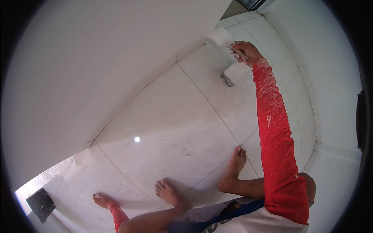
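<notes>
My right hand (248, 53) is closed around the handle of a flat, wide-headed tool (221, 37), reaching out at the far right. Its whitish head is blurred and lies beside the lower edge of the white wall (116, 58); I cannot tell whether they touch. White smears cover the fingers, and pale dust marks the red sleeve. Just below that hand, a white box-shaped thing (237, 72) with a dark, smeared end rests on the tiles. My left hand (101, 200) is set down on the floor at the lower left, fingers stretched out, holding nothing.
My bare feet (168, 192) are on the pale tiled floor (163, 128). At the lower left stands a black boxy object (40, 205). Another white wall (334, 77) curves along the right side. A dark object (250, 4) shows at the top edge.
</notes>
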Motion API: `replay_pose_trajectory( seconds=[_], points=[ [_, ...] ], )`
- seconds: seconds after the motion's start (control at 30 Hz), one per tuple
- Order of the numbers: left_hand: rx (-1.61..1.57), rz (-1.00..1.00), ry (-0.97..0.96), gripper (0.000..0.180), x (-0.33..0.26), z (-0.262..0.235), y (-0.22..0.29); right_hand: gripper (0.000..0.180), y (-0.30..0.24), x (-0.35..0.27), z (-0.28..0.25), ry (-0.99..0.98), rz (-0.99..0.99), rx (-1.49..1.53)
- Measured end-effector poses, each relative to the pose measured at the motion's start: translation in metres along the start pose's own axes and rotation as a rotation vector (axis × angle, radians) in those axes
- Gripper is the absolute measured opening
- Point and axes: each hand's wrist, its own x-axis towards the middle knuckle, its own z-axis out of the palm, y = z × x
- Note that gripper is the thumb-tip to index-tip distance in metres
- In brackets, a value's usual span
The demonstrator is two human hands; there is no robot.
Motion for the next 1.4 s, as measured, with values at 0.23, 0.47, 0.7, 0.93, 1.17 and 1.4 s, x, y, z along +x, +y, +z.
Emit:
replay_pose_trajectory(
  seconds=[0.23,0.47,0.7,0.93,1.17,1.4],
  points=[
    [-0.144,-0.011,0.186,0.06,-0.013,-0.035,0.038,0.021,0.01,0.008,-0.006,0.052,-0.002,0.16],
    [-0.217,0.03,0.211,0.055,-0.04,-0.061,0.078,0.02,0.025,0.008,-0.005,0.268,-0.007,0.343],
    [-0.221,0.083,0.114,0.051,-0.086,-0.066,0.121,0.017,0.035,-0.013,0.062,0.282,-0.044,0.405],
    [-0.222,0.153,-0.091,0.047,-0.176,-0.076,0.185,0.014,0.044,-0.061,0.123,0.044,0.013,0.33],
    [-0.208,0.172,-0.376,0.045,-0.27,-0.102,0.261,0.021,0.025,-0.029,0.103,0.455,-0.157,0.311],
    [-0.179,0.13,-0.488,0.044,-0.312,-0.109,0.296,0.052,0.057,-0.087,0.204,0.042,-0.115,0.122]
  ],
)
